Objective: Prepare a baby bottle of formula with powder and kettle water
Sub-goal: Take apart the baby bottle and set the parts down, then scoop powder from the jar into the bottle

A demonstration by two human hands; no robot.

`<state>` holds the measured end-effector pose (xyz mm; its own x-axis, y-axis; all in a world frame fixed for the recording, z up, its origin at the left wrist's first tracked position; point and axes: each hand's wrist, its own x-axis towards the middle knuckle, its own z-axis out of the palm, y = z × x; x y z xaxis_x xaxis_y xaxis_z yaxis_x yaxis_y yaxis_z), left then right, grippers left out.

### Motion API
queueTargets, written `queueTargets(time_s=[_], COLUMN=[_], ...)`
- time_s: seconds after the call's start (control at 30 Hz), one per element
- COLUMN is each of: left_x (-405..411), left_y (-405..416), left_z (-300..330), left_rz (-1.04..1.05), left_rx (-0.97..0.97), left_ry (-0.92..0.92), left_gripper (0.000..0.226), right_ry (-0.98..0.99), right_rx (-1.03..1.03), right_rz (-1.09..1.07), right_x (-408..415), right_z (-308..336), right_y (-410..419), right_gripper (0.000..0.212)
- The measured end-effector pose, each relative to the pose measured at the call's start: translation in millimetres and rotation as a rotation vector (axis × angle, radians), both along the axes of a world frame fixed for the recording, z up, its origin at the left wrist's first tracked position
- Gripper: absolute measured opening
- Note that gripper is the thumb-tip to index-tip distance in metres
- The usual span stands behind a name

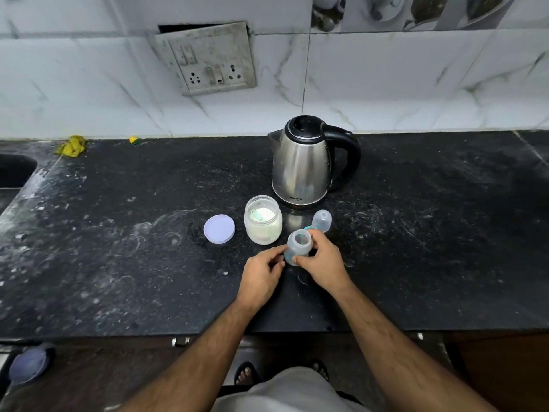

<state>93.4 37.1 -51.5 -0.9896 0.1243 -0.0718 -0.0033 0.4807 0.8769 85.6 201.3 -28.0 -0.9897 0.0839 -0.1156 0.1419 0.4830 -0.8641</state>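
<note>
Translucent plastic baby bottle [298, 246] stands uncapped on the black speckled tabletop [430, 248], gripped by both the left hand [261, 278] and right hand [322, 261]. Its cap [322, 220] is off and the clear powder jar [263, 220] is open; scooping powder and pouring from the steel kettle [306, 165] apparently remain.

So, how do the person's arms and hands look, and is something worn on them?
Both forearms are bare up to the frame's lower edge, with visible hair; no sleeves show. The left hand and right hand carry no gloves, and no watch or bracelet is on the wrists. Rings on the fingers cannot be made out.
</note>
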Motion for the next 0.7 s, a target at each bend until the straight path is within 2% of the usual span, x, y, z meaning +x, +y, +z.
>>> queueTargets(time_s=[0.33,0.43,0.53,0.6,0.7], left_x=[-7.8,-6.8,-8.2,-13.8,-30.2], left_y=[-7.5,-14.8,-27.5,-36.1,-43.9], left_z=[-4.7,-3.5,-0.9,2.3,8.0], left_rz=[-0.057,0.044,0.206,0.301,0.317], left_rx=[0.041,0.083,0.105,0.102,0.078], left_ry=[-0.064,-0.025,0.042,0.069,0.058], left_gripper=[0.043,0.033,0.024,0.031,0.064], right_ry=[-0.028,-0.062,-0.043,0.0,0.011], right_rx=[0.099,0.15,0.229,0.293,0.344], right_rz=[-0.035,-0.044,-0.061,-0.055,-0.051], right_x=[1.4,4.5,10.0,12.4,8.2], right_z=[8.4,9.5,17.6,27.5,43.3], right_y=[-7.6,-6.7,-2.5,0.3,0.9], right_gripper=[0.058,0.079,0.083,0.078,0.065])
